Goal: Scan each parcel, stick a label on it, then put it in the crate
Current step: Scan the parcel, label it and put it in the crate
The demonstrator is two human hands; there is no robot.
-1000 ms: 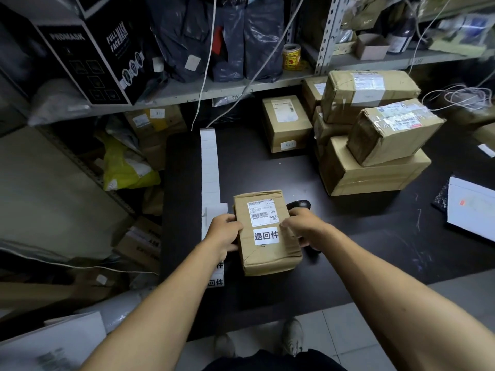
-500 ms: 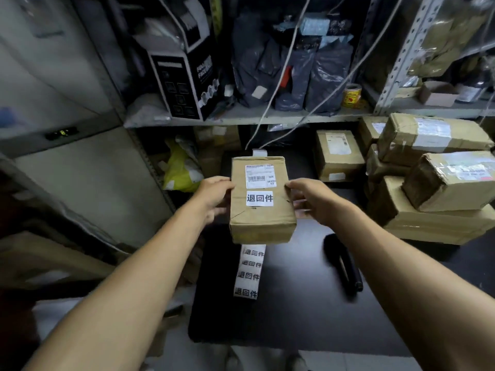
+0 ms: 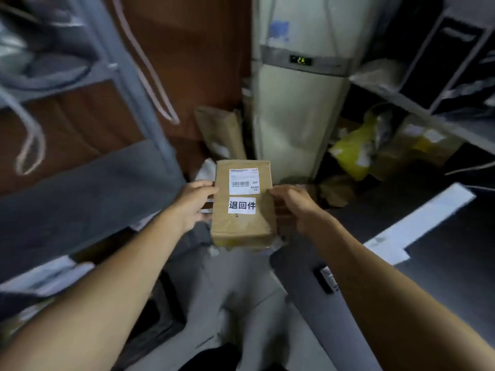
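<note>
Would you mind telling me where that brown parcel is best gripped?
Grip the parcel by its two long side edges, one from each side, as the left hand and right hand do: it is flat and narrow, and that leaves both labels uncovered.

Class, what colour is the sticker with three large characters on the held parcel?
White with black characters, clearest in the head view.

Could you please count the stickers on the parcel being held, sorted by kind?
Barcode shipping label: 1
White label with printed characters: 1
Total: 2, both on the top face of the parcel, held between left hand and right hand.
</note>
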